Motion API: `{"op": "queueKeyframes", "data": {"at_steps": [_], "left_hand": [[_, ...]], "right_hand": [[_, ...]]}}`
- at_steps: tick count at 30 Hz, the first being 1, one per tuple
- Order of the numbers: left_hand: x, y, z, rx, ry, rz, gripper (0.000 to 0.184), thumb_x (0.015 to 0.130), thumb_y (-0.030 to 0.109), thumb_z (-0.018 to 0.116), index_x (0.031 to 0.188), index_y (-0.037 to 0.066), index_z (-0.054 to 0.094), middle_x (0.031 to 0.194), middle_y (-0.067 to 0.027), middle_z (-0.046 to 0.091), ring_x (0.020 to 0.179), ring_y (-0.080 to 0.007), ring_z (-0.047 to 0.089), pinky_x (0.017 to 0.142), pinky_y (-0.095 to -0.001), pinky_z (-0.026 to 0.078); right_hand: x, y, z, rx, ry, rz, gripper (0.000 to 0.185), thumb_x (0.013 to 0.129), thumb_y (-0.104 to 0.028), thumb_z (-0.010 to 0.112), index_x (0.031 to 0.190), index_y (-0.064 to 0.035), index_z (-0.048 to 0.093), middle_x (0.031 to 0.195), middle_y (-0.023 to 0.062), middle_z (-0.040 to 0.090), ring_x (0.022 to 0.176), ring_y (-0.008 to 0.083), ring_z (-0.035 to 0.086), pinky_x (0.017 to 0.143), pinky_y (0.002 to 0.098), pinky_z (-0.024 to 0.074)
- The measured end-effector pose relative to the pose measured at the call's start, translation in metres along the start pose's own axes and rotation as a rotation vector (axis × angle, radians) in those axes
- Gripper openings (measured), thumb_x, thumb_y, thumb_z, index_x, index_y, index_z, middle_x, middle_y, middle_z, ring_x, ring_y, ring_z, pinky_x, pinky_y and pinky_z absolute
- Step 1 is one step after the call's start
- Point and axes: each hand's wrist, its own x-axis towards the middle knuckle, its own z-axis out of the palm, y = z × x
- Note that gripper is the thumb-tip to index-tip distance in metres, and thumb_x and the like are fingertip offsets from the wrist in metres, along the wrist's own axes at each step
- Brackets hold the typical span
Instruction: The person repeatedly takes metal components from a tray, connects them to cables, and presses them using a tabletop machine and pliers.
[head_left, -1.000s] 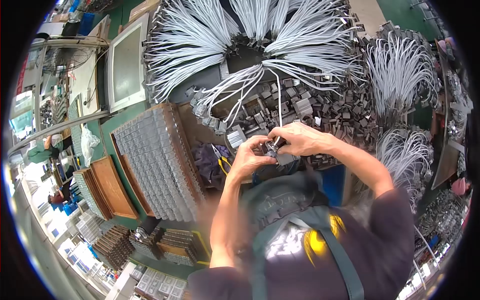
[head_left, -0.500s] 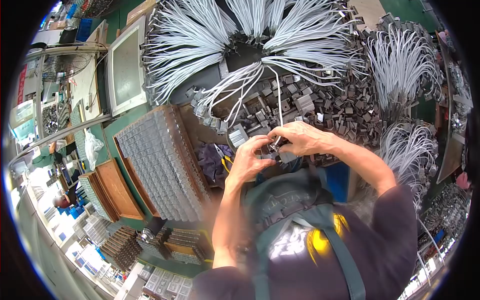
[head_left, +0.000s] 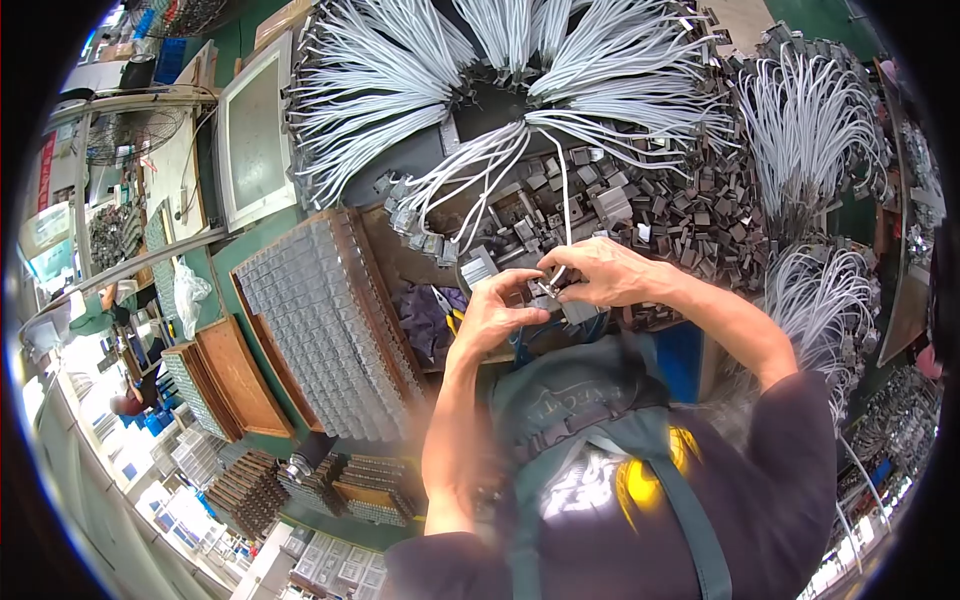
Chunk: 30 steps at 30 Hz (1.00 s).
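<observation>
In front of my apron, my two hands meet at a small metal part (head_left: 546, 291). My left hand (head_left: 489, 318) curls its thumb and fingers around the part's left side. From the right, my right hand (head_left: 608, 273) pinches at the same spot, its fingertips bent inward. A white cable (head_left: 566, 190) runs down from the bundle above to the fingers of my right hand, where its end is hidden. Just beneath my right hand lies a grey metal block (head_left: 579, 311), partly covered. The exact shape of the part between my fingertips is too small to make out.
White cable bundles (head_left: 390, 90) fan around the bench's far side. Loose metal blocks (head_left: 690, 215) are heaped beyond my hands. Yellow-handled pliers (head_left: 452, 314) rest on a dark cloth (head_left: 424, 325) at left, beside a tray of grey parts (head_left: 320, 330). More cables (head_left: 805, 130) stand at right.
Both hands stay together at the metal part, with only slight finger movement. The white cable's lower stretch has shifted a little to the right.
</observation>
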Motion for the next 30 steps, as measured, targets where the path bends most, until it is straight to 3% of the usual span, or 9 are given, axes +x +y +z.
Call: {"op": "queueKeyframes", "data": {"at_steps": [7,9,13,19,26,28,30], "left_hand": [[-0.003,0.001,0.011,0.088,0.050,0.033,0.060,0.070,0.003,0.089,0.126,-0.002,0.066,0.120,-0.0097,0.070,0.107,-0.0170,0.066,0.094,-0.0328,0.053],[-0.003,0.007,0.013,0.460,0.073,0.160,0.062,0.070,-0.001,0.087,0.129,-0.001,0.064,0.117,-0.0058,0.070,0.102,-0.0155,0.066,0.085,-0.0306,0.056],[-0.009,0.011,0.019,0.390,0.077,0.156,0.063,0.069,0.001,0.088,0.128,-0.002,0.065,0.114,-0.0054,0.070,0.101,-0.0158,0.067,0.084,-0.0304,0.056],[-0.014,0.010,0.020,0.384,0.091,0.097,0.062,0.070,0.002,0.088,0.128,-0.001,0.065,0.114,-0.0062,0.070,0.101,-0.0163,0.067,0.085,-0.0312,0.056],[-0.013,0.013,0.021,0.503,0.149,0.200,0.062,0.070,0.003,0.089,0.127,-0.001,0.066,0.114,-0.0073,0.070,0.104,-0.0164,0.067,0.090,-0.0320,0.054],[-0.013,0.012,0.020,0.489,0.144,0.192,0.062,0.070,0.004,0.089,0.127,-0.001,0.065,0.115,-0.0073,0.070,0.105,-0.0164,0.067,0.090,-0.0322,0.054],[-0.013,0.011,0.021,0.240,0.121,0.108,0.062,0.071,0.003,0.089,0.129,-0.001,0.065,0.114,-0.0079,0.072,0.102,-0.0159,0.067,0.090,-0.0325,0.054]], "right_hand": [[0.001,0.005,0.008,-0.104,0.051,-0.090,0.040,0.082,-0.013,0.073,0.118,0.0017,0.061,0.094,0.0206,0.073,0.089,0.0360,0.072,0.078,0.0441,0.0552],[0.000,0.006,0.010,-0.109,0.069,-0.106,0.041,0.082,-0.013,0.073,0.118,0.0017,0.061,0.093,0.0203,0.073,0.088,0.0358,0.072,0.078,0.0440,0.0553],[-0.001,0.007,0.008,0.032,0.012,-0.028,0.041,0.080,-0.011,0.072,0.118,0.0015,0.061,0.091,0.0197,0.074,0.087,0.0356,0.072,0.078,0.0442,0.0557],[-0.002,-0.003,0.009,-0.033,0.039,-0.048,0.041,0.080,-0.009,0.071,0.118,0.0022,0.061,0.091,0.0201,0.074,0.087,0.0358,0.073,0.078,0.0441,0.0563],[-0.002,0.002,0.011,-0.069,0.128,-0.127,0.043,0.080,-0.009,0.071,0.119,0.0035,0.060,0.092,0.0212,0.074,0.089,0.0359,0.073,0.079,0.0436,0.0566],[-0.002,0.004,0.009,0.083,0.072,-0.057,0.044,0.080,-0.010,0.072,0.120,0.0040,0.060,0.094,0.0215,0.074,0.090,0.0352,0.074,0.080,0.0426,0.0568],[-0.004,0.002,0.009,0.102,0.073,-0.048,0.043,0.081,-0.010,0.072,0.120,0.0039,0.060,0.095,0.0217,0.074,0.090,0.0347,0.074,0.080,0.0423,0.0568]]}}
